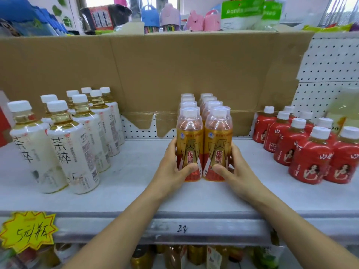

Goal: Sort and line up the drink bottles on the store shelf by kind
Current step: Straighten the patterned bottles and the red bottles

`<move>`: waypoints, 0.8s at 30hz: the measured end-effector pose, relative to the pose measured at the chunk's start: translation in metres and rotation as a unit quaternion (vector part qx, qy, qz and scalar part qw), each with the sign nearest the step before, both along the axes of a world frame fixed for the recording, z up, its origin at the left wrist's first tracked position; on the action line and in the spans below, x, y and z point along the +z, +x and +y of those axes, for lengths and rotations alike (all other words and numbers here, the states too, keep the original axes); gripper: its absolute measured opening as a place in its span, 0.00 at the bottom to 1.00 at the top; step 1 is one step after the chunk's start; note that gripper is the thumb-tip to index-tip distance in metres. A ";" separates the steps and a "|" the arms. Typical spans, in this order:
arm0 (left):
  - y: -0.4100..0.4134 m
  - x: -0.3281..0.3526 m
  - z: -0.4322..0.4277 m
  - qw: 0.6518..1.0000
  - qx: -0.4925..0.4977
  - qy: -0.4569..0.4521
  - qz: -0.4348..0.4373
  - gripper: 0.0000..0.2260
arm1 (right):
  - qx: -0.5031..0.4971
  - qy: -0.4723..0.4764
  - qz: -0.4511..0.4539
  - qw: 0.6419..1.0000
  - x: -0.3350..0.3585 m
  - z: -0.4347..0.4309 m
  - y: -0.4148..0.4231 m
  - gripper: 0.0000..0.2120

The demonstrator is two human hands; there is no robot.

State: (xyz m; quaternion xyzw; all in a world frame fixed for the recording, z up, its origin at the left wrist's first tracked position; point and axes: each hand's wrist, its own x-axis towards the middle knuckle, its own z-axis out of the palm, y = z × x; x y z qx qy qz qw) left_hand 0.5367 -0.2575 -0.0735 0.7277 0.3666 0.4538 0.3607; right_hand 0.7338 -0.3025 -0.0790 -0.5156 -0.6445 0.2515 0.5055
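Observation:
Two rows of gold-and-red energy drink bottles stand mid-shelf, running front to back. My left hand (pixel 172 167) grips the front left gold bottle (pixel 189 140), thumb across its lower label. My right hand (pixel 236 169) grips the front right gold bottle (pixel 218 140) the same way. White-labelled tea bottles (pixel 71 144) stand in a group at the left. Red-labelled bottles (pixel 308 152) with white caps cluster at the right.
The grey shelf (pixel 124 191) has bare stretches between the three groups. A cardboard sheet (pixel 174 74) and white pegboard (pixel 330 61) back it. A yellow price tag (pixel 27 230) hangs on the front edge. More bottles (pixel 196 255) sit on the shelf below.

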 end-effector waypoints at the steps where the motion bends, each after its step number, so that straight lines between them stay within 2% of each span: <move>1: 0.000 0.000 -0.001 1.000 0.005 0.003 0.004 0.30 | -0.001 0.000 -0.006 1.000 0.000 0.000 0.000 0.31; 9: -0.002 0.003 -0.006 0.999 0.028 0.015 0.044 0.28 | 0.016 -0.059 -0.045 0.997 0.012 -0.001 -0.001 0.33; 13: -0.007 0.010 -0.013 0.997 0.036 0.002 0.072 0.28 | -0.031 -0.031 -0.051 0.998 0.011 -0.008 -0.012 0.30; 16: -0.021 0.017 -0.025 0.991 0.058 -0.007 0.121 0.35 | -0.104 -0.009 -0.067 0.992 0.012 -0.012 -0.025 0.29; 18: -0.042 0.019 -0.034 0.986 0.065 0.011 0.151 0.38 | -0.165 0.040 -0.077 0.983 0.019 -0.014 -0.040 0.34; 21: -0.091 0.016 -0.048 0.967 0.055 0.111 0.225 0.35 | -0.229 0.172 -0.129 0.949 0.038 -0.020 -0.079 0.37; 24: -0.151 0.018 -0.052 0.945 0.074 0.231 0.220 0.30 | -0.202 0.260 -0.155 0.932 0.049 -0.017 -0.135 0.34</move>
